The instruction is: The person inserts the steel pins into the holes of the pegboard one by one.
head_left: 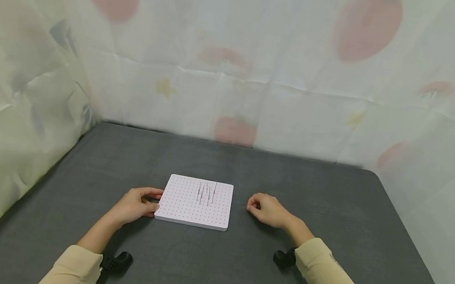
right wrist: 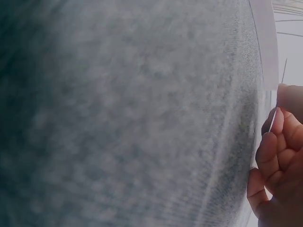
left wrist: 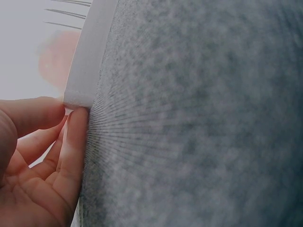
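A white square board point(head_left: 180, 207) dotted with a grid of small holes lies on the dark table. Several thin needles point(head_left: 201, 195) stand upright in its right rear part. My left hand point(head_left: 134, 206) holds the board at its left edge; the left wrist view shows the thumb point(left wrist: 40, 112) against the corner and a finger point(left wrist: 75, 130) low beside the tabletop. Just right of the board, my right hand point(head_left: 268, 211) pinches a thin needle point(right wrist: 284, 71) between thumb and curled fingers, one end sticking out past the fingertips.
The grey tabletop point(head_left: 187, 276) stretches around the board, its back edge against a white curtain point(head_left: 286, 112) with printed fruit. Another curtain point(head_left: 9, 125) hangs on the left. Black wrist cameras point(head_left: 117, 263) sit below both forearms, close over the table.
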Demonstrator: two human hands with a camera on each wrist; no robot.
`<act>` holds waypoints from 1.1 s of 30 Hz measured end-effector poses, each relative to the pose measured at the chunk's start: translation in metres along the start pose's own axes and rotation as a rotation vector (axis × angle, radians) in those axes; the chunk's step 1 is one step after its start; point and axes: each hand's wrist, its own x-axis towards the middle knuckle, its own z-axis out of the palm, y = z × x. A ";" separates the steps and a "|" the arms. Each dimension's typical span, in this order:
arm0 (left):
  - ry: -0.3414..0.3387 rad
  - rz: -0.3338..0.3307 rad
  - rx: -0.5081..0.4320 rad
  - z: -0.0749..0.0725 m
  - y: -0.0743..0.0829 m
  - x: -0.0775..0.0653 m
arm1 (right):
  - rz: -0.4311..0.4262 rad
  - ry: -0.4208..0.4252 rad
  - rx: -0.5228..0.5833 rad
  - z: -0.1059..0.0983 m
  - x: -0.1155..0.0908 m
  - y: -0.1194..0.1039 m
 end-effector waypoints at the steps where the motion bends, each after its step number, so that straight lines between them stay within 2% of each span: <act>1: -0.001 0.001 -0.001 0.000 0.000 0.000 | 0.004 0.002 0.006 0.000 0.000 0.000; 7: 0.001 0.001 0.000 0.000 -0.001 0.000 | 0.032 0.023 0.046 -0.001 0.004 -0.005; 14: 0.000 -0.003 -0.001 0.000 0.000 0.001 | 0.031 0.085 0.064 -0.002 0.008 -0.011; 23: -0.002 -0.005 -0.002 -0.001 0.000 0.001 | -0.002 0.137 0.059 -0.003 0.014 -0.019; 33: -0.004 -0.007 -0.007 -0.001 0.002 0.000 | -0.043 0.174 0.138 -0.002 0.021 -0.029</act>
